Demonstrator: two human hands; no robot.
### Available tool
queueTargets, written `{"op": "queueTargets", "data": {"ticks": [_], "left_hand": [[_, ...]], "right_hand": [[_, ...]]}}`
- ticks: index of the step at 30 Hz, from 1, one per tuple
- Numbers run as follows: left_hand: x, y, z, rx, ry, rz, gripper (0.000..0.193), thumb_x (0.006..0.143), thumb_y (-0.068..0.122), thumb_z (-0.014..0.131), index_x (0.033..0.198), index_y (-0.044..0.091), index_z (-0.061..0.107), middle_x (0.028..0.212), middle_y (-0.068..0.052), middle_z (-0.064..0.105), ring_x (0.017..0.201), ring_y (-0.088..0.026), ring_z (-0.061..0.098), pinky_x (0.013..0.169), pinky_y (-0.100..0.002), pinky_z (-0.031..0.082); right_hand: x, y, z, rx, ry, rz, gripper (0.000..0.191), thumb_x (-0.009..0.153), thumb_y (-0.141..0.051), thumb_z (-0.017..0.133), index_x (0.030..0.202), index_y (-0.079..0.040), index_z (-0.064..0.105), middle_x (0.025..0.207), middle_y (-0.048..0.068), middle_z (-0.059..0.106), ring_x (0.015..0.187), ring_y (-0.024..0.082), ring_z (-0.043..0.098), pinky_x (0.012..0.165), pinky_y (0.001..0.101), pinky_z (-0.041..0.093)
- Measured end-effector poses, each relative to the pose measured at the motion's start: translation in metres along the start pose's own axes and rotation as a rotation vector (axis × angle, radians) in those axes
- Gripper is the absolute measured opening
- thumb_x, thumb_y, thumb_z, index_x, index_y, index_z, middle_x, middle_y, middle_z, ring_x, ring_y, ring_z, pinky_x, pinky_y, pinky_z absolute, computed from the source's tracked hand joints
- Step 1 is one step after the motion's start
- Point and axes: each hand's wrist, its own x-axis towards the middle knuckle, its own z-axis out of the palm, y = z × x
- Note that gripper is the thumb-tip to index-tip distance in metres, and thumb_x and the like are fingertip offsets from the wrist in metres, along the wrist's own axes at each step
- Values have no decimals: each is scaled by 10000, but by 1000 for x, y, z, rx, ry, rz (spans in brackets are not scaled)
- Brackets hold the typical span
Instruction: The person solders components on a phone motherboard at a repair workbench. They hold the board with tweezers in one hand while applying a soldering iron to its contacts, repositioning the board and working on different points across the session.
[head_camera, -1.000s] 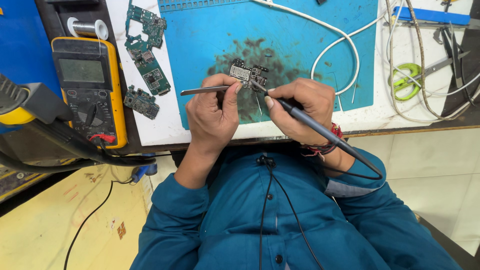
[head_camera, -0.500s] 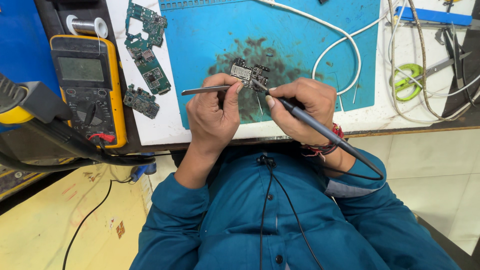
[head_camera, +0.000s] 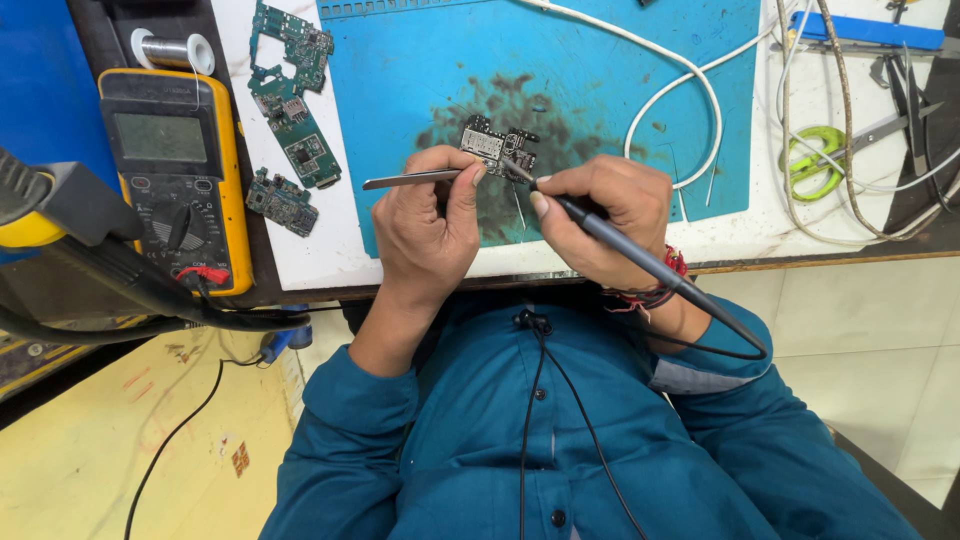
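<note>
Small dark circuit board (head_camera: 497, 148): lies on the stained middle of the blue work mat (head_camera: 600, 60), touching the fingertips of both hands.

Left hand (head_camera: 425, 235): just below the board, fingers pinched shut on metal tweezers (head_camera: 410, 180) that jut out to the left.

Right hand (head_camera: 605, 215): just right of the board, closed around a grey soldering iron (head_camera: 640, 255), tip on the board.

Green circuit boards (head_camera: 295, 95): left of the board, on the white desk (head_camera: 750, 235).

Yellow multimeter (head_camera: 172, 170): farther left.

Solder spool (head_camera: 172, 50): above the multimeter.

Green-handled scissors (head_camera: 820, 155): well right of the board.
</note>
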Motion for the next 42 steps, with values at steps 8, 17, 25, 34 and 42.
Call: {"op": "queueTargets", "data": {"ticks": [8,17,25,34,42], "left_hand": [[0,0,0,-4,2,-4,84,1033,74,723,1051,36,650,923,-65,710,684,-149,669,625,-294,514],[-1,1,0,-14,-1,-12,83,1033,73,721,1050,33,651,916,-66,709,684,-149,669,624,-293,513],[0,1,0,-10,-2,-9,79,1033,71,719,1040,33,651,916,-64,710,679,-152,668,621,-295,512],[0,0,1,-5,-2,-5,77,1034,72,718,1043,33,652,916,-65,710,681,-153,668,622,-297,513],[0,0,1,-10,0,-5,78,1035,71,716,1049,31,651,914,-68,710,687,-153,672,627,-295,517]], "right_hand": [[1,0,-1,17,-19,-17,115,868,-38,812,959,-24,741,793,86,690,651,181,640,597,304,451],[1,0,-2,9,-36,-25,121,858,-43,817,949,-30,740,769,81,680,639,186,630,591,310,443],[0,0,-1,-4,-12,-12,118,867,-42,820,957,-34,743,789,81,686,655,188,640,603,311,452],[0,-1,-1,-9,-3,25,115,861,-41,819,951,-32,747,759,79,674,628,181,628,581,308,440],[0,-1,-1,-19,-4,-2,114,860,-42,819,947,-32,747,768,85,680,635,194,630,592,314,445]]}}
